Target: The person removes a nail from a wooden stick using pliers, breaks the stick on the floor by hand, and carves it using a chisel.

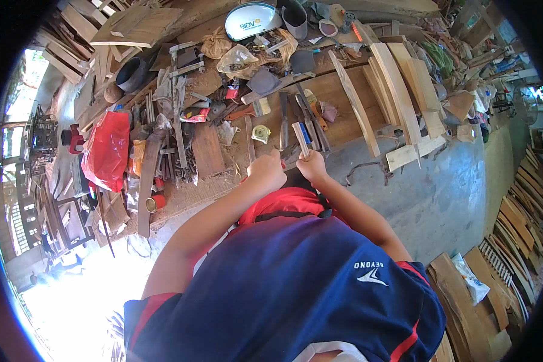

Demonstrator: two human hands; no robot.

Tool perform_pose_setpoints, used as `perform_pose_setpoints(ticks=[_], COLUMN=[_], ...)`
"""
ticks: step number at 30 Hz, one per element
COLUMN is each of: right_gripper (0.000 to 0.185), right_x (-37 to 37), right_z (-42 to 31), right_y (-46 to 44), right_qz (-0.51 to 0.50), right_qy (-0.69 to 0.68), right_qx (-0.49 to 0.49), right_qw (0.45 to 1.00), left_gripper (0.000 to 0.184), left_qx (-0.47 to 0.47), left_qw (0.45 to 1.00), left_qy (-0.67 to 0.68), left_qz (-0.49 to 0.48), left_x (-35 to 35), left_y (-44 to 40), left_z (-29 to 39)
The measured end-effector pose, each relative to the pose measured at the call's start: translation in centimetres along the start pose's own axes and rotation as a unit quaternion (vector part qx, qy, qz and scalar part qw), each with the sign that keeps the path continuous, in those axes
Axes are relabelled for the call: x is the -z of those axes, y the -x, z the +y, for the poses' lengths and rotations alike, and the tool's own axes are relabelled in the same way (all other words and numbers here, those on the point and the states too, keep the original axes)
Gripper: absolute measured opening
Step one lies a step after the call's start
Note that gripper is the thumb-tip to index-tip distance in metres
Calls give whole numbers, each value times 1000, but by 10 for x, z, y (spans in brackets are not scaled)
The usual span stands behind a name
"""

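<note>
My right hand (312,166) is closed around a short, pale wooden stick (300,139), its upper end pointing toward the bench. Left of it, my left hand (266,171) is curled shut; bits of red show at its edges, but what it grips is hidden. A dark flat metal bar (284,114) like a file or chisel lies just beyond the left hand. Several dark long tools (312,120) lie beyond the right hand. A roll of yellowish tape (260,134) and a paintbrush (260,107) with pale bristles are on the workbench (344,120).
Long wooden boards (398,90) lie at the bench's right. A white helmet (253,22) sits at the back. To the left are a red plastic bag (107,151), a metal bar clamp (178,108) and a red can (155,203). More planks (464,295) are stacked at lower right.
</note>
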State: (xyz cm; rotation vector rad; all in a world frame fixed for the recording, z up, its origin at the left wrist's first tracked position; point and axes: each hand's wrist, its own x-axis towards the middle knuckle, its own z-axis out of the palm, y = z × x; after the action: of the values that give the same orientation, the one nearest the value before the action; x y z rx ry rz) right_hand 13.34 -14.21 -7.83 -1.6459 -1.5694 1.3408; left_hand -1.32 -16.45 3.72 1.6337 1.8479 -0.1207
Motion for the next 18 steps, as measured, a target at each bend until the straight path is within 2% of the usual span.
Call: perform_pose_setpoints(ticks=[2, 4, 11, 16, 18], right_gripper=[13, 5, 4, 6, 6], right_x=[-1, -1, -5, -9, -8], right_z=[1, -1, 10, 14, 14], right_y=[0, 1, -3, 2, 3], right_qz=[8, -7, -3, -5, 3], right_qy=[-3, -18, -43, -79, -58], right_qx=[-1, -63, -77, -158, -144], right_qw=[1000, 998, 996, 984, 988], left_gripper=[27, 28, 33, 33, 33], left_qx=[1, 5, 27, 34, 37], left_qw=[1000, 1000, 999, 999, 999], left_qy=[8, 7, -12, -25, -33], left_qz=[9, 13, 14, 1, 1], left_x=[0, -3, -8, -16, -19], left_y=[2, 2, -3, -1, 0], left_z=[3, 4, 8, 9, 9])
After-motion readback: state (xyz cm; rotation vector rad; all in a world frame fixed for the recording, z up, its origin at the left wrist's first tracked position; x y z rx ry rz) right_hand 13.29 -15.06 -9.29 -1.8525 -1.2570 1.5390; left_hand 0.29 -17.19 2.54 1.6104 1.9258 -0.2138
